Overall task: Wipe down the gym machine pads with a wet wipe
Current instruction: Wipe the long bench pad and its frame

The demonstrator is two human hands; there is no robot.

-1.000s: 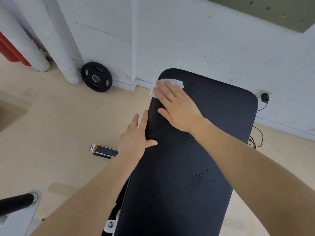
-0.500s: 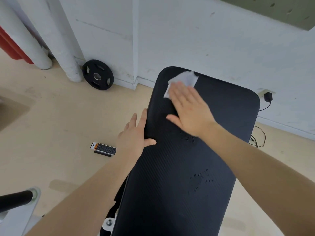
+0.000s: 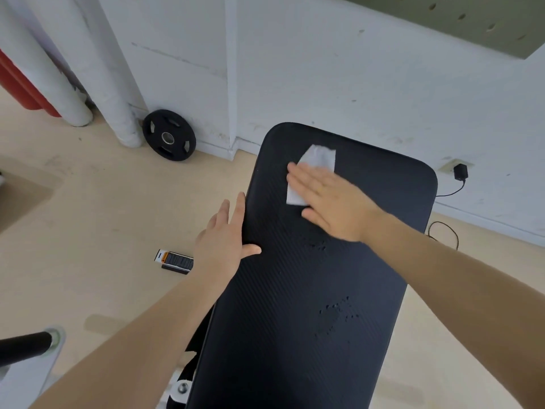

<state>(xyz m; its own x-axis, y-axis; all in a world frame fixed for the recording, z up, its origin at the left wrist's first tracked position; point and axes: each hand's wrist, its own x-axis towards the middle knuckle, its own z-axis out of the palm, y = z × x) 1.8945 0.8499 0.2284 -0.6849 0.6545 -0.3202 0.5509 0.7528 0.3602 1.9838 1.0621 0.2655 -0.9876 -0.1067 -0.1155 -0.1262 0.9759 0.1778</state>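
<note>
— White, thin and damp-looking: the wet wipe (image 3: 318,160) lies flat on the far end of the black bench pad (image 3: 295,320), a little left of the pad's middle, with one corner sticking out beyond the fingertips and another showing under the hand's left side.

— What could go wrong from here?

— My guess is bunching. The sheet is only pinned by flat fingers, nothing is curled round it, so a fast stroke over the ribbed vinyl could roll it up or let it slide out and leave the bare palm rubbing the pad. It could also drop off the pad's edge onto the floor (image 3: 103,216). And the small pitted marks nearer the camera look untouched; short strokes up top would miss them.

— How is the right hand (image 3: 330,202) set?

— Fingers straight and close together, palm down, pressing the wipe onto the pad. Thumb out to the side, resting on the vinyl.

— And the left hand (image 3: 224,246)?

— Spread, laid along the pad's left edge with the thumb hooked over the top surface, fingers down the side. It holds nothing; it appears to steady the bench.

— Anything nearby?

— A weight plate (image 3: 169,135) leaning on the wall (image 3: 324,69), a small labelled box (image 3: 174,261) on the floor just left of the wrist, and a plugged-in charger (image 3: 460,172) to the right.
</note>
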